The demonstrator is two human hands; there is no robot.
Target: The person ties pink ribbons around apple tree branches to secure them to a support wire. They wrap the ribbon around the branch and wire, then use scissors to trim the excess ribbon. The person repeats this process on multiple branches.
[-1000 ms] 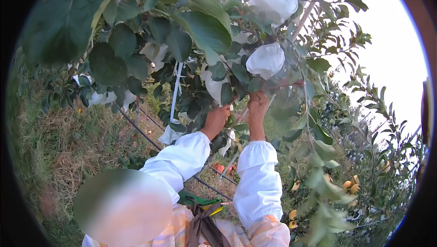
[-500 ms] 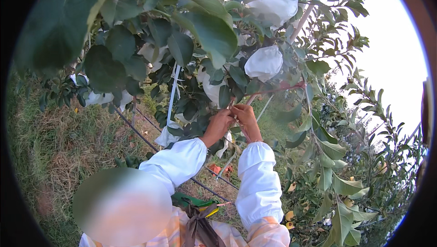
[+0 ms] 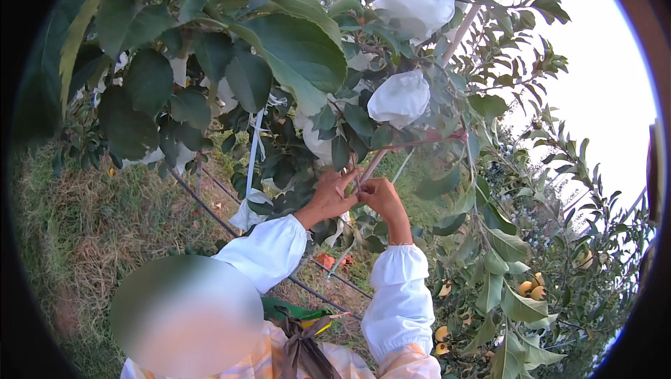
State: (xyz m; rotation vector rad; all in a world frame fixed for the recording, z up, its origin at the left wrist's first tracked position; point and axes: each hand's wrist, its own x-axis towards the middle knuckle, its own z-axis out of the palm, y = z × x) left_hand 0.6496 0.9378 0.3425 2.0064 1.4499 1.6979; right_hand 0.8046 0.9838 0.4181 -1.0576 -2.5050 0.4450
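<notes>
My left hand (image 3: 331,196) and my right hand (image 3: 384,199) meet in front of the tree, below a white-bagged fruit (image 3: 316,138). Thumb and fingers of my right hand are pinched together at the lower end of a thin reddish-brown branch (image 3: 372,166). My left thumb presses against the same spot, with a forefinger pointing upward along the leaves. Whatever lies between the fingertips is too small to make out. Another white fruit bag (image 3: 400,98) hangs above my right hand, with a larger white bag (image 3: 416,7) higher up.
Large green leaves (image 3: 293,50) hang close at the upper left. A pale strap (image 3: 256,152) drops left of my hands, ending near a white bag (image 3: 248,213). Dark hoses (image 3: 203,202) cross above the grass (image 3: 91,225). Yellow fruit (image 3: 537,288) hangs at the lower right.
Both hands have moved slightly down. The left hand has opened out somewhat, its forefinger now raised, while the right stays pinched. Leaves and bags have shifted left in view.
</notes>
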